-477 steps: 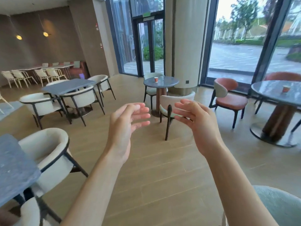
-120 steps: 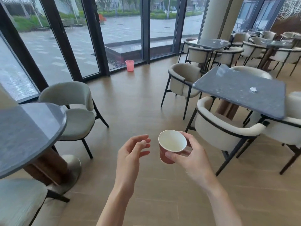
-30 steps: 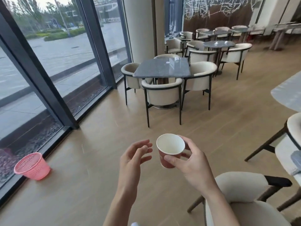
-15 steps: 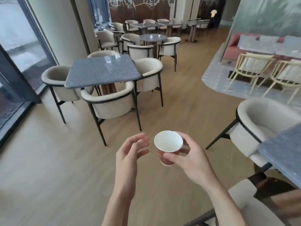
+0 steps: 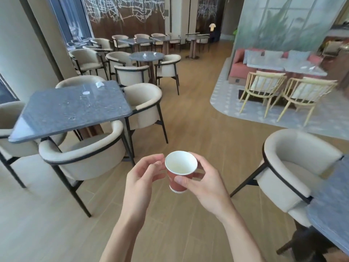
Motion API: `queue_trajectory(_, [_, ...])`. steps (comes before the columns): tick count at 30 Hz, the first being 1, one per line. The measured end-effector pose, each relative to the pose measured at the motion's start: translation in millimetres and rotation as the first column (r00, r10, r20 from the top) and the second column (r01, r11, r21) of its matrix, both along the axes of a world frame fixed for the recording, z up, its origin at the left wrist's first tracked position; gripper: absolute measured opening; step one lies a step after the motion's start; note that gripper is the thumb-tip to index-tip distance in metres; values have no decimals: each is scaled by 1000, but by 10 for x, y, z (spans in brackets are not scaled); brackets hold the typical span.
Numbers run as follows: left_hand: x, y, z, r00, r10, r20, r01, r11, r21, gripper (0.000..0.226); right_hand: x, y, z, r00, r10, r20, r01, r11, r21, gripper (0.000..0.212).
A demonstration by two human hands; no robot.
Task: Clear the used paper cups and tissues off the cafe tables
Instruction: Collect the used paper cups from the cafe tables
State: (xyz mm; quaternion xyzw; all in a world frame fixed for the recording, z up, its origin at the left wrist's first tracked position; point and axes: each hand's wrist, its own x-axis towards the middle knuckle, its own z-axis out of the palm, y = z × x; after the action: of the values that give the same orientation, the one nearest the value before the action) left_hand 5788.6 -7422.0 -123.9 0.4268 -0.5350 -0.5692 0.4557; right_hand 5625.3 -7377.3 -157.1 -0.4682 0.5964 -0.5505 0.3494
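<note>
A red paper cup (image 5: 179, 172) with a white inside is held upright at chest level, above the wooden floor (image 5: 188, 129). It is pinched by the right hand (image 5: 205, 184), thumb on the near side of the wall, fingers curled round the far side. No liquid is seen inside. The left hand (image 5: 141, 176) is held just beside the cup on its left, fingers loosely curled, holding nothing; whether the fingertips touch the cup wall cannot be told. The two hands are kept close together.

Ahead and to the left of the hands, a grey square tabletop (image 5: 71, 110) is seen, ringed by cream armchairs. A crumpled tissue (image 5: 99, 84) lies near its far edge, and a smaller white scrap (image 5: 86, 93) is seen just nearer. Further ahead, a round tabletop (image 5: 146, 56) carries a small white item, too small to identify. To the right of the hands, another cream armchair (image 5: 294, 167) and the corner of a grey tabletop (image 5: 332, 210) are seen. Far right ahead, wooden chairs (image 5: 264, 86) stand on a pale rug.
</note>
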Motion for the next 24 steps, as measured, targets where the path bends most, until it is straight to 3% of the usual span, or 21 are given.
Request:
queue_trajectory(9, [-1266,-1577,345,994,-98,-42,95,993,-63,21,-1285,-1543,389,997,-76,-3,75,996,-48,62])
queue_trajectory(24, [-3293,-4691,124,961,-246,-127,247,969,-15,26,-3200,-4374,365,970,-225,-88,224,974,-26,59])
